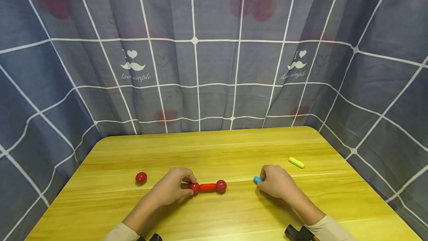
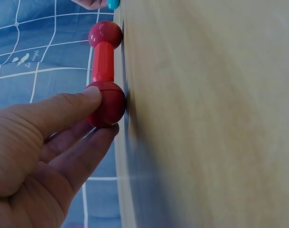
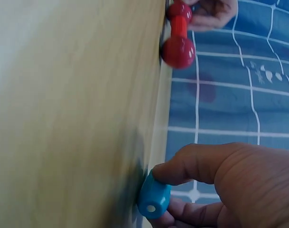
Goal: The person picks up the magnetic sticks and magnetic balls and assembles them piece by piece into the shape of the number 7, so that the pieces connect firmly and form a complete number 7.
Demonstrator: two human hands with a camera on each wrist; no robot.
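On the yellow table [image 1: 234, 218], I find the left hand [image 1: 172, 189] pinching a red ball [image 1: 194, 188], right hand [image 1: 276, 181] a blue stick [image 1: 258, 179]; I advise light, steady grips.

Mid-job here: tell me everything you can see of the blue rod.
The blue rod is short and stubby, smooth like plastic, with a small pale dot on its end face. The right hand pinches it, hiding part. It is low at the wooden table; whether it touches is unclear. It lies right of the red dumbbell-shaped piece, apart from it.
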